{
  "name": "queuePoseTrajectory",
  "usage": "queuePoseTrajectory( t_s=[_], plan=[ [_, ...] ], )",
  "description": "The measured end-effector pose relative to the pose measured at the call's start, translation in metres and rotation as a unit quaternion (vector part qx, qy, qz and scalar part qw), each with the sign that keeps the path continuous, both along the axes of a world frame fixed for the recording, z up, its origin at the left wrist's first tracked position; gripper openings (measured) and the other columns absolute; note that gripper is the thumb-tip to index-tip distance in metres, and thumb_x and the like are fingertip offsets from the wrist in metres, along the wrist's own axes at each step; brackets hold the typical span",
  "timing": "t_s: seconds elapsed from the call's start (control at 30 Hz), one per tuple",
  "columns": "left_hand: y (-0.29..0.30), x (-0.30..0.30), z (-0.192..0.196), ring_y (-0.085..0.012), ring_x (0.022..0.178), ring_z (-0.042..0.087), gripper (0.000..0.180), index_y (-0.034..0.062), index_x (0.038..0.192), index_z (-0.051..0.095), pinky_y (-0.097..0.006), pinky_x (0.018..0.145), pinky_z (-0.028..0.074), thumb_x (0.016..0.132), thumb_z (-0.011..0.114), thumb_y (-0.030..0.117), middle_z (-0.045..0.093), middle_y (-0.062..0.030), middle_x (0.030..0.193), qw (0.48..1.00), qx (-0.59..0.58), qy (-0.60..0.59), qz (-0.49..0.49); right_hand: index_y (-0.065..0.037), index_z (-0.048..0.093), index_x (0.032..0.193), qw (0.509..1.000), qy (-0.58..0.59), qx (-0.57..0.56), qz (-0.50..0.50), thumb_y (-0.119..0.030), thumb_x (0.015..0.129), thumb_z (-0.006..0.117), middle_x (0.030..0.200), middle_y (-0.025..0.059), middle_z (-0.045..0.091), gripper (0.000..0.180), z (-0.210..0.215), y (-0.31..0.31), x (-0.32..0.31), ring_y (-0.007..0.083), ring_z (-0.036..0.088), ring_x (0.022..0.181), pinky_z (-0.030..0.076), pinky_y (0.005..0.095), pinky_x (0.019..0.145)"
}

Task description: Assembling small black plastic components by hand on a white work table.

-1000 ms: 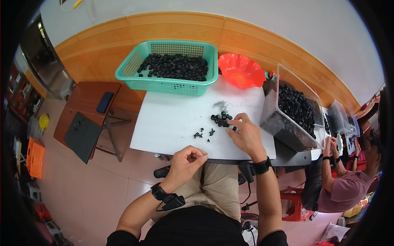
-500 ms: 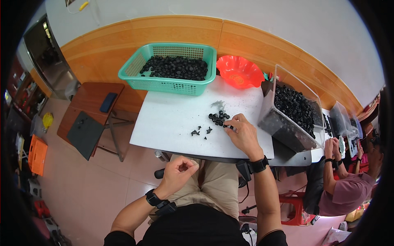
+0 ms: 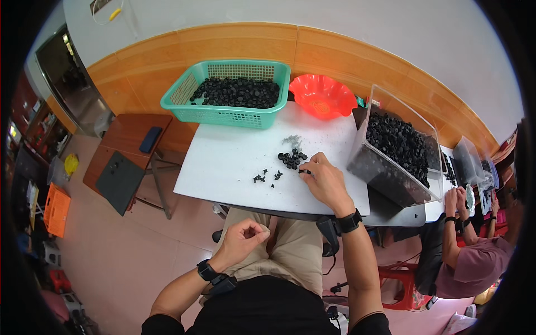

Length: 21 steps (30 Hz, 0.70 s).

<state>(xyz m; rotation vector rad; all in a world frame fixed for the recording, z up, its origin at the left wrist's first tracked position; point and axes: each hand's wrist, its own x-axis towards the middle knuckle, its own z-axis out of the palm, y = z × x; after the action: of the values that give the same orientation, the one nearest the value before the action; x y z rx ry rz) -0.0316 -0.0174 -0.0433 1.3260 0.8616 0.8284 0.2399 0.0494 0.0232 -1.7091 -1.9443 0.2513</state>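
My right hand (image 3: 326,182) is over the white tabletop, at the right edge of a small pile of round black plastic caps (image 3: 291,159). Thumb and fingertips pinch a small black plastic part (image 3: 304,171). A little left of the pile lie several smaller black stem-like pieces (image 3: 259,178), apart from it. My left hand (image 3: 241,243) hovers above my lap, off the table's front edge, fingers curled in against the thumb. Whatever may be inside it is hidden. Behind the pile is a grey patch of fine bits (image 3: 292,142) on the white surface (image 3: 223,162).
A green basket (image 3: 223,118) of black parts stands at the back, beside a red scalloped bowl (image 3: 322,96). At the right is a clear bin (image 3: 373,163) full of black pieces. Beyond it sits a co-worker (image 3: 463,262). A brown folding table (image 3: 125,131) stands at the left.
The whole view has shifted slightly. My right hand keeps its pinch beside the pile, and my left hand stays curled over my lap.
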Motion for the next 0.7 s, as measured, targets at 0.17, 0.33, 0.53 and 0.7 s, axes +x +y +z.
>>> queuePoseTrajectory(
  t_s=[0.17,0.33,0.53,0.7],
  plan=[
    [0.002,0.014,0.023,-0.0025,0.078,0.057,0.011,0.0033,0.091,0.061,-0.019,0.070,0.048,0.092,0.072,0.006,0.064,0.0012,0.088,0.998,-0.013,-0.058,-0.009,-0.006,0.072,0.098,1.000,-0.015,0.024,0.008,-0.015,0.086,0.068,0.103,0.0116,0.061,0.016,-0.007,-0.001,0.003,0.0339,0.066,0.080,0.052,0.0437,0.071],
    [0.004,0.023,0.034,-0.0068,0.088,0.062,0.009,0.0022,0.092,0.061,-0.023,0.080,0.052,0.092,0.070,0.004,0.068,-0.0058,0.099,0.996,-0.015,-0.079,-0.028,-0.005,0.071,0.097,0.999,-0.041,0.031,0.017,-0.014,0.086,0.068,0.106,0.0118,0.060,0.014,-0.001,-0.004,-0.002,0.0347,0.066,0.080,0.053,0.0443,0.070],
    [0.006,0.027,0.040,-0.0069,0.085,0.062,0.009,0.0017,0.092,0.060,-0.023,0.078,0.052,0.092,0.069,0.004,0.068,-0.0053,0.096,0.998,0.001,-0.056,-0.008,-0.003,0.070,0.098,0.998,-0.061,0.027,0.021,-0.014,0.088,0.068,0.108,0.0129,0.059,0.014,0.000,-0.006,-0.005,0.0356,0.066,0.083,0.053,0.0452,0.073],
    [0.008,0.033,0.048,-0.0075,0.081,0.062,0.011,0.0010,0.095,0.060,-0.023,0.075,0.052,0.093,0.069,0.006,0.068,-0.0052,0.093,0.997,-0.004,-0.078,0.027,-0.003,0.066,0.093,0.997,-0.011,0.073,0.017,-0.011,0.089,0.065,0.104,0.0132,0.057,0.009,0.001,-0.021,-0.011,0.0354,0.064,0.079,0.052,0.0439,0.068]
  ],
)
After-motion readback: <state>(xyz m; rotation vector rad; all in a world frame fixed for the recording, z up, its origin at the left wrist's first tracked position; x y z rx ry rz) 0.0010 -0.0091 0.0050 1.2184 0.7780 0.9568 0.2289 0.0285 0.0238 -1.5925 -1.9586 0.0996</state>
